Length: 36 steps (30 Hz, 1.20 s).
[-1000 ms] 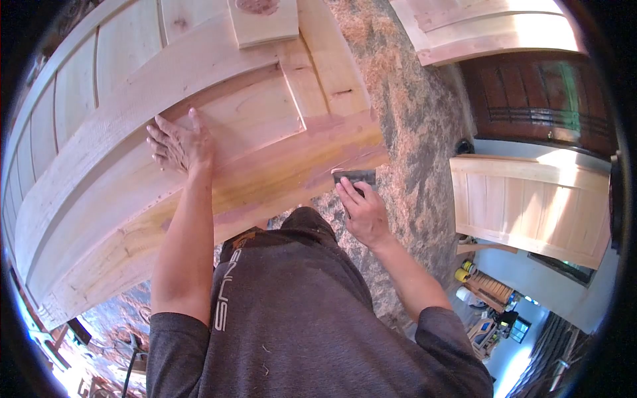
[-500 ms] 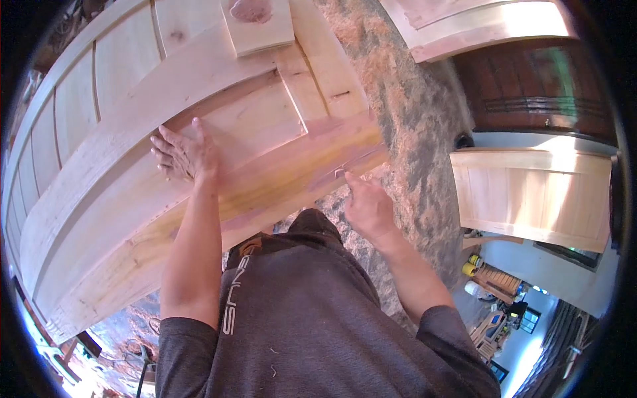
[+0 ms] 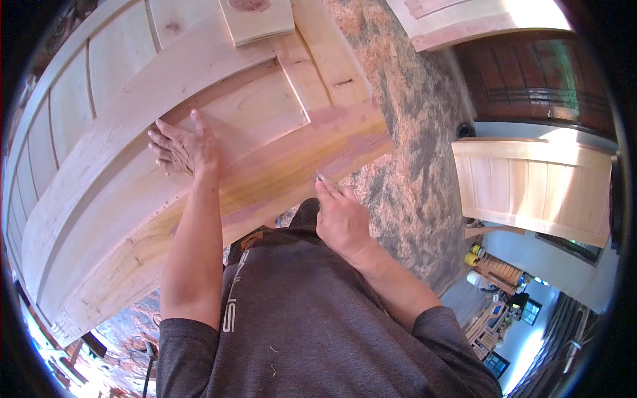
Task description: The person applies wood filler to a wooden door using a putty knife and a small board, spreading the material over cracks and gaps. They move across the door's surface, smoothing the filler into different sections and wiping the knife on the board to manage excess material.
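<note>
A large pale wooden panel (image 3: 265, 179) with a curved rail and a recessed field lies before me, pinkish patches along its near edge. On the recess and the rail beside it rests my left hand (image 3: 182, 146), fingers spread and holding nothing. My right hand (image 3: 342, 219) is closed on a small thin tool (image 3: 320, 176), whose tip is at the panel's near edge; most of the tool is hidden in the fingers. Near the top, a small wooden board (image 3: 259, 23) with a pinkish smear of paste lies on the panel.
Sawdust covers the floor (image 3: 411, 166) right of the panel. Another pale panel (image 3: 531, 189) and a dark brown one (image 3: 531, 83) stand at the right. Part of a further wooden piece (image 3: 471, 23) shows at the top right. Yellow containers (image 3: 474, 255) are at the lower right.
My right hand has moved left along the panel's near edge with the tool. My left hand stays on the panel. The view has shifted slightly.
</note>
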Motion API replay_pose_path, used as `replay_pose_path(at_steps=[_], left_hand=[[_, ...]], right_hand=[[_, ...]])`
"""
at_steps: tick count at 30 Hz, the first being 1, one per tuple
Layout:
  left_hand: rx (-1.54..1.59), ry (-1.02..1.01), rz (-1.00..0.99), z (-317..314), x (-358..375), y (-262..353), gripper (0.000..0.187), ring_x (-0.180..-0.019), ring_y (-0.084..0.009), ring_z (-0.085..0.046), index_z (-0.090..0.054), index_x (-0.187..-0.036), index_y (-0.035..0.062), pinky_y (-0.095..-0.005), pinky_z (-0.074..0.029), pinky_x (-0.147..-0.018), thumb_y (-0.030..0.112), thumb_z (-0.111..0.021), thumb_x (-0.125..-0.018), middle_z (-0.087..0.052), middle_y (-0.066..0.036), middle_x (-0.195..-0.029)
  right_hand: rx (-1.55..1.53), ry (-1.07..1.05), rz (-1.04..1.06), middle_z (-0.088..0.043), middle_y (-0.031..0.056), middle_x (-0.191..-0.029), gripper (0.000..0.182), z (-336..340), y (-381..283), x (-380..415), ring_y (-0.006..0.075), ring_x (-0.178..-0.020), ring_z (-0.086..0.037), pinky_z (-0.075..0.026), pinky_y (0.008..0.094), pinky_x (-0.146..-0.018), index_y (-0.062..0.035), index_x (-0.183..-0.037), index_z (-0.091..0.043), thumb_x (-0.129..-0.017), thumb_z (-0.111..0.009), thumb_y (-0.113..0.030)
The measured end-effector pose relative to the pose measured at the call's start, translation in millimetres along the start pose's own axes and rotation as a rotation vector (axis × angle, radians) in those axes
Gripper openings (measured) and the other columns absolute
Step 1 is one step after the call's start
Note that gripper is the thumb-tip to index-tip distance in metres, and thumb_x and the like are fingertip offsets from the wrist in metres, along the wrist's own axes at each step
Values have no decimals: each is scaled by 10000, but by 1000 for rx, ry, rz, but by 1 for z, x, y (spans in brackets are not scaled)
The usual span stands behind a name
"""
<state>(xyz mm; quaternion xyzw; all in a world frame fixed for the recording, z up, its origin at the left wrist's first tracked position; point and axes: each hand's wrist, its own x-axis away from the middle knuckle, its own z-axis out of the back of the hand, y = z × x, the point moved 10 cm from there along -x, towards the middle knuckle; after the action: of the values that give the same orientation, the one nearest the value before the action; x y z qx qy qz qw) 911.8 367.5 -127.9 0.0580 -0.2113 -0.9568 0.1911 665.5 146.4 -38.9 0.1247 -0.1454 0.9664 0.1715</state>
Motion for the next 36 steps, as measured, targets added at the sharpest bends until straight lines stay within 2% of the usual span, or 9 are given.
replay_pose_path(at_steps=[4, 7, 10, 16, 19, 25, 28, 31, 36], left_hand=[[-1, 5, -3, -1, 0, -2, 950, -1535, -399, -135, -238, -1585, 72, -569, -90, -1217, 651, -547, -899, -186, -204, -1662], [0, 10, 1, -4, -2, -2, 945, -1537, -397, -131, -234, -1587, 71, -569, -87, -1218, 645, -544, -903, -186, -203, -1662], [-4, 2, 8, -4, -1, -2, 940, -1537, -395, -131, -231, -1589, 72, -568, -83, -1220, 641, -539, -908, -184, -200, -1663], [11, 0, 10, 1, 1, 1, 935, -1541, -390, -128, -232, -1591, 78, -563, -78, -1226, 645, -531, -911, -181, -195, -1666], [4, 3, 11, -1, 1, 0, 931, -1542, -389, -130, -233, -1592, 83, -562, -82, -1227, 648, -526, -914, -183, -195, -1666], [-19, -20, 19, 2, 0, 1, 929, -1539, -394, -140, -236, -1592, 83, -564, -93, -1224, 648, -530, -914, -187, -201, -1664], [-15, -16, 15, 0, 0, 0, 926, -1538, -397, -140, -239, -1590, 83, -567, -95, -1223, 643, -536, -915, -189, -202, -1662], [-1, -14, 9, 0, 0, -1, 921, -1538, -398, -135, -239, -1588, 82, -569, -95, -1223, 638, -538, -918, -189, -201, -1661], [13, 5, 2, 3, 3, 2, 920, -1541, -398, -120, -228, -1589, 81, -572, -89, -1224, 634, -536, -922, -174, -203, -1664]], right_hand=[[26, 22, 82, -676, 136, -1195, 431, -3, -17, 3, 340, -1103, -610, -585, 430, -851, 23, -1278, -603, -861, -543, -68], [13, -97, 115, -679, 135, -1258, 481, -1, -16, 3, 318, -1112, -632, -588, 418, -868, -18, -1311, -603, -830, -596, -24], [4, -223, 108, -702, 165, -1182, 488, 22, 16, -8, 339, -1081, -661, -584, 404, -893, -55, -1347, -597, -860, -578, -40], [-40, -241, -366, -679, 213, -1235, 484, 45, 127, -22, 354, -1135, -658, -539, 409, -983, -72, -1323, -649, -856, -527, -37], [-100, -149, -268, -705, 261, -1067, 439, 49, 115, -30, 407, -1023, -679, -533, 479, -959, -92, -1261, -685, -839, -562, -103], [-99, -302, -253, -703, 266, -1053, 418, 37, 71, -32, 423, -1016, -677, -534, 492, -939, -101, -1231, -700, -839, -555, -124], [-119, -356, -224, -704, 252, -1053, 475, 26, 57, -28, 406, -1008, -678, -540, 463, -946, -51, -1255, -687, -800, -555, -93], [-132, -241, -84, -706, 257, -1020, 471, 21, 39, -23, 413, -976, -681, -538, 473, -933, -60, -1253, -691, -801, -560, -95], [-103, -381, -72, -713, 230, -1071, 454, 12, 19, -17, 401, -989, -680, -540, 475, -926, -74, -1262, -682, -824, -570, -107]])
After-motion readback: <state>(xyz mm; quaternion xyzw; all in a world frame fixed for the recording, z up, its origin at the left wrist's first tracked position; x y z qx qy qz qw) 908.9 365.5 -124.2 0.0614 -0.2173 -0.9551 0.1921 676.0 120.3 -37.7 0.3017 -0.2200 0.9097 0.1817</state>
